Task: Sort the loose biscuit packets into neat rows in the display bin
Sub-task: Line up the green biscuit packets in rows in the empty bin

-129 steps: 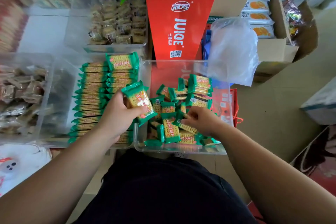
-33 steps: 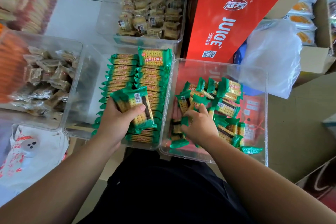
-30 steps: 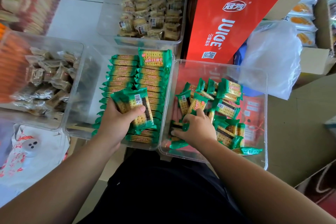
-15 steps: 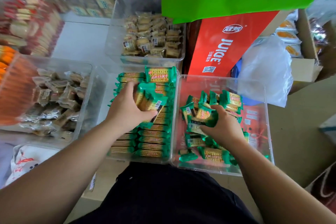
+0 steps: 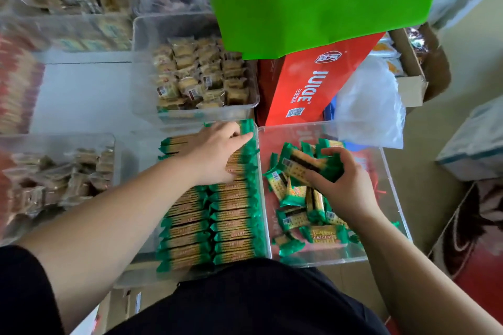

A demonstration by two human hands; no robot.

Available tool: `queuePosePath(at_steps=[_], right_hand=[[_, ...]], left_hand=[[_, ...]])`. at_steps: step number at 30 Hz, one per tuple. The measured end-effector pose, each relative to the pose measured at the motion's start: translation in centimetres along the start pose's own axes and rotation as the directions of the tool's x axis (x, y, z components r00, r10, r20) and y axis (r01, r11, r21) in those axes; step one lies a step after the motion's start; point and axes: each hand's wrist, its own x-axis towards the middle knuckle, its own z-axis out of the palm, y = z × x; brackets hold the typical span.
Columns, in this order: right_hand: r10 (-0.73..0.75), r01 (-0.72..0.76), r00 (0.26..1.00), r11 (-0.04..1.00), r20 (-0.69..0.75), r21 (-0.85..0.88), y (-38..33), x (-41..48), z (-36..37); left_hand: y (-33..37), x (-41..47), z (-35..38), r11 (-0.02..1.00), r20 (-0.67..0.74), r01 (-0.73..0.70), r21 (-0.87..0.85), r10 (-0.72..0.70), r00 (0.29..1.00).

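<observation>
Green-and-yellow biscuit packets stand on edge in two neat rows [image 5: 215,215] inside a clear display bin [image 5: 130,277]. My left hand [image 5: 217,152] lies over the far end of the right row, fingers pressed on the packets there; what it holds is hidden under the palm. To the right, a second clear bin [image 5: 392,171] holds a loose pile of the same packets [image 5: 302,212]. My right hand [image 5: 343,185] is in that pile, closed on a small bunch of packets [image 5: 304,163].
Clear bins of brown-wrapped snacks sit at the left [image 5: 54,179] and behind [image 5: 201,76]. A red juice carton [image 5: 304,87], a green bag [image 5: 313,0], a white plastic bag [image 5: 370,106] and a cardboard box [image 5: 413,81] crowd the back right. My dark-clothed lap fills the foreground.
My left hand carried its stack of packets forward to the far end of the right row and pressed down there. My right hand gathered and lifted a bunch from the loose pile.
</observation>
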Motion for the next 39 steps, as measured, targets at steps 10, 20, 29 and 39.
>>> queuePosePath(at_steps=[10, 20, 29, 39], right_hand=[[-0.040, 0.037, 0.999, 0.995, 0.029, 0.093, -2.1, 0.5, 0.9], [-0.083, 0.082, 0.984, 0.997, 0.156, 0.014, -2.6, 0.2, 1.2], [-0.194, 0.206, 0.929, 0.979, 0.316, -0.004, -4.3, -0.5, 1.7], [-0.446, 0.548, 0.823, 0.788, 0.353, -0.282, -5.7, -0.1, 6.7]], left_hand=[[-1.6, -2.6, 3.9, 0.999, -0.353, -0.023, 0.047, 0.038, 0.935], [-2.6, -2.2, 4.1, 0.998, -0.201, 0.006, 0.063, 0.007, 0.980], [-4.0, -1.9, 4.8, 0.992, -0.356, 0.081, -0.102, -0.112, 0.928], [-3.3, -4.8, 5.8, 0.858, -0.316, 0.190, -0.478, -0.369, 0.874]])
